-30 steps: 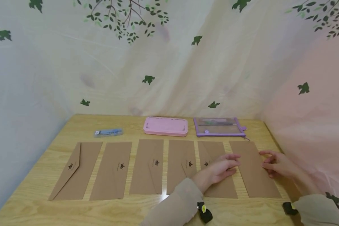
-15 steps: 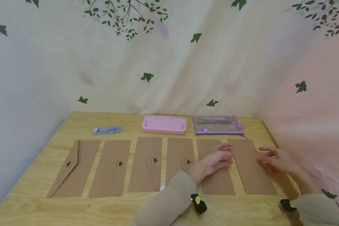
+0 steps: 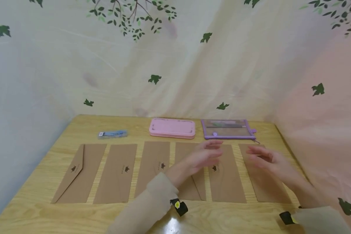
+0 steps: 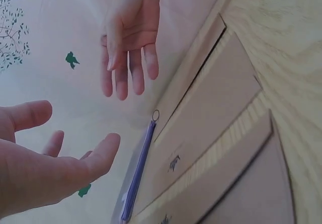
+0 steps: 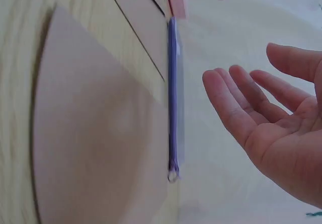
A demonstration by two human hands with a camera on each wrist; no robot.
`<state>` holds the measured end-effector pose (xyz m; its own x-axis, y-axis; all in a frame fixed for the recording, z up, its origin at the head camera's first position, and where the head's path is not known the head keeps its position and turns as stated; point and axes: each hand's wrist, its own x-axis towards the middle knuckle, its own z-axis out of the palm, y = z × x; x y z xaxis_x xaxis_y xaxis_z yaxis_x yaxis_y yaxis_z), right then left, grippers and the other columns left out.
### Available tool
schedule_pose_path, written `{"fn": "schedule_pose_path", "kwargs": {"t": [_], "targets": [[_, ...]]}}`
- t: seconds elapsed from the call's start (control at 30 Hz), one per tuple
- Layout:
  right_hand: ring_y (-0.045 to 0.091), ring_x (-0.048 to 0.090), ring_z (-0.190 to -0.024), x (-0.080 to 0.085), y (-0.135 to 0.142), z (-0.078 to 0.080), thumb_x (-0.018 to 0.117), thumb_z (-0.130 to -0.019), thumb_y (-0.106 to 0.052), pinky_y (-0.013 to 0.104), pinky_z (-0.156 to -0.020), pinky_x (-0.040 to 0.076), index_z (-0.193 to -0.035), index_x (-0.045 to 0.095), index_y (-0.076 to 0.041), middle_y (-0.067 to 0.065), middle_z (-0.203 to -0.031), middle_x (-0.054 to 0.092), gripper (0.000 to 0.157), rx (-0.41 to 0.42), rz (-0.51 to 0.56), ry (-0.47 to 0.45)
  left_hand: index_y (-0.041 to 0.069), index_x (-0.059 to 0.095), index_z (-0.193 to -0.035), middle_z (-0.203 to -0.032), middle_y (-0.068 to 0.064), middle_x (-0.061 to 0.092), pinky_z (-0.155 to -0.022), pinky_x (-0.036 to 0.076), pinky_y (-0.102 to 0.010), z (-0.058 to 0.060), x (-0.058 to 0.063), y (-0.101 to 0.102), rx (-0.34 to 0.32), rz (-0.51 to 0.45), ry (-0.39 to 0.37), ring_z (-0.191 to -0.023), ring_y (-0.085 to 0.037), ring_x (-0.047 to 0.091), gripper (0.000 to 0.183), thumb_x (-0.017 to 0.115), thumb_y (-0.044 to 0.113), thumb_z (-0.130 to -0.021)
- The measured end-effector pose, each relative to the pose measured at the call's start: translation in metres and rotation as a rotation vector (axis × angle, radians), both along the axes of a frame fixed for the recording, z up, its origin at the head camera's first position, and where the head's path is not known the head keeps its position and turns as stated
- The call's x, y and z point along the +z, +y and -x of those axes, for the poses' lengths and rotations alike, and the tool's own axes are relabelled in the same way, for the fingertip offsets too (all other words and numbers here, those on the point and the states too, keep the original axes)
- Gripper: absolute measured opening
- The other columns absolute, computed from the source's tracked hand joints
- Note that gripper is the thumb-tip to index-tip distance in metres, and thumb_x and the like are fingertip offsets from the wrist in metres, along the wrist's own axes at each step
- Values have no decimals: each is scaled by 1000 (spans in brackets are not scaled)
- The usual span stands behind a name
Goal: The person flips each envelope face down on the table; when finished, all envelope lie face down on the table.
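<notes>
Several brown paper envelopes lie in a row across the table in the head view. My left hand [image 3: 203, 157] hovers above the fourth envelope [image 3: 197, 191] from the left, fingers loosely extended and holding nothing. Above the plain rightmost envelope [image 3: 269, 188] is my right hand [image 3: 264, 159], its fingers relaxed and nothing in its grasp. The left wrist view has the right hand [image 4: 132, 38] palm showing, fingers straight. In the right wrist view the right hand [image 5: 282, 118] is raised off the envelope [image 5: 100, 118], fingers gently bent. The fifth envelope [image 3: 226, 182], with a crown print, lies between the hands.
Behind the row lie a small clear case with blue contents [image 3: 113, 134], a pink pencil box [image 3: 172, 128] and a see-through pouch with purple edging [image 3: 203, 130]. The leftmost envelope [image 3: 90, 175] has its flap facing up. Printed cloth [image 3: 175, 81] hangs around the wooden table [image 3: 61, 216].
My left hand has moved left, off the fifth envelope to over the fourth. My right hand has come left from beside the rightmost envelope to above it. The envelopes have stayed in place.
</notes>
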<state>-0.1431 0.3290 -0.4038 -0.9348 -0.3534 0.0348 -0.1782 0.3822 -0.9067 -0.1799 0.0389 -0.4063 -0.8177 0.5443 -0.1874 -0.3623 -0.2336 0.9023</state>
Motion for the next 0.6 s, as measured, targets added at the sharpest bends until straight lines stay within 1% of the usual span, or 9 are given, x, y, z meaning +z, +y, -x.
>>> {"fn": "schedule_pose_path", "kwargs": {"t": [0.07,0.13,0.17,0.23,0.3,0.4,0.5,0.6], "targets": [[7,61,-119,-2,-10,-1,55,-106,-11,22,-91,54,-149,43,5,3,-140,59,47,10,13,-7,4,53,-142,-141,-12,50,-112,38,-57,-2,-2,-6,-13,-7,10,-132,-36,50,42,60,5,-101],[7,59,-122,-4,-18,0,55,-106,-12,20,-93,52,-150,42,5,18,-146,52,49,9,21,-17,4,52,-144,-145,-16,47,-113,36,-58,-5,-5,-13,-22,-15,12,-135,-39,46,44,60,6,-101],[9,58,-124,-5,-22,0,55,-106,-12,20,-93,52,-150,41,6,24,-147,49,49,15,25,-19,4,51,-144,-147,-17,45,-113,36,-58,-7,-8,-17,-23,-14,9,-136,-41,44,45,60,6,-100],[17,54,-130,-7,-29,0,55,-106,-13,17,-95,49,-151,37,9,32,-150,41,53,19,26,-37,4,49,-147,-150,-20,41,-113,37,-57,-11,-11,-25,-28,4,-1,-137,-42,43,48,60,6,-100],[27,49,-135,-9,-35,-1,55,-106,-15,12,-95,45,-152,34,10,32,-152,38,56,12,6,-57,4,48,-148,-150,-23,41,-112,39,-55,-16,-16,-31,-26,31,-17,-136,-41,44,51,61,7,-99],[43,41,-138,-13,-40,-4,57,-106,-21,9,-94,42,-153,32,9,30,-155,36,61,-8,-31,-98,3,45,-150,-148,-22,45,-109,43,-53,-21,-24,-36,-22,62,-36,-132,-40,47,54,62,7,-98],[47,39,-139,-19,-40,-3,58,-105,-22,9,-93,41,-153,33,8,29,-154,37,62,-21,-64,-115,2,45,-149,-146,-24,47,-107,45,-53,-24,-30,-37,-15,49,-63,-132,-39,49,54,62,5,-98],[49,38,-139,-23,-40,-2,58,-105,-24,10,-94,40,-153,34,8,30,-153,38,62,-11,-72,-131,3,46,-149,-146,-25,47,-107,45,-53,-26,-34,-37,-8,29,-89,-133,-40,48,54,61,4,-97]]}}
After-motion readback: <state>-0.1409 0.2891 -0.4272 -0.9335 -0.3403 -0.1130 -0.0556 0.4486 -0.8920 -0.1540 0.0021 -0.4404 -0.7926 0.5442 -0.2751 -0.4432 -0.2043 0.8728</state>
